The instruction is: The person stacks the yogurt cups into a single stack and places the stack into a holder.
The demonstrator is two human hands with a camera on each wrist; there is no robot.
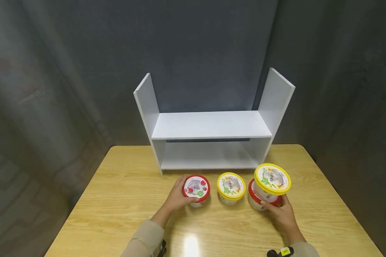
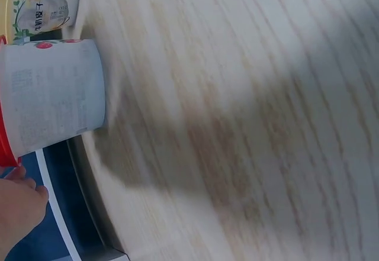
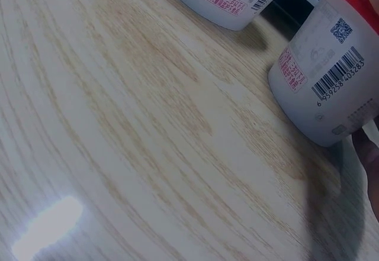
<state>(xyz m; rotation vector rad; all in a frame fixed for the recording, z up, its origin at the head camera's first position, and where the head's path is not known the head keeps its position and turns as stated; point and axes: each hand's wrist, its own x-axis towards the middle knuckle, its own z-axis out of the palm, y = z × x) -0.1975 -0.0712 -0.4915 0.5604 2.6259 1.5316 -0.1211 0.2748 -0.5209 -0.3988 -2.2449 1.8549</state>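
My left hand (image 1: 177, 198) grips a white tub with a red lid (image 1: 197, 187), printed with red berries, thumb in front and fingers round the far side. The left wrist view shows this tub (image 2: 56, 95) from the side, fingertips at its lid. To its right stands a yellow-lidded tub (image 1: 231, 187), touched by neither hand. Further right, another yellow-lidded tub (image 1: 272, 179) is stacked on a second red-lidded tub (image 1: 256, 202). My right hand (image 1: 282, 213) holds that lower tub round its side; its barcode side (image 3: 325, 71) faces the right wrist camera.
Behind the tubs stands a white two-tier shelf (image 1: 211, 125) with tall side panels, near the back of the wooden table (image 1: 115, 214). Grey curtains (image 1: 209, 53) hang behind and at both sides.
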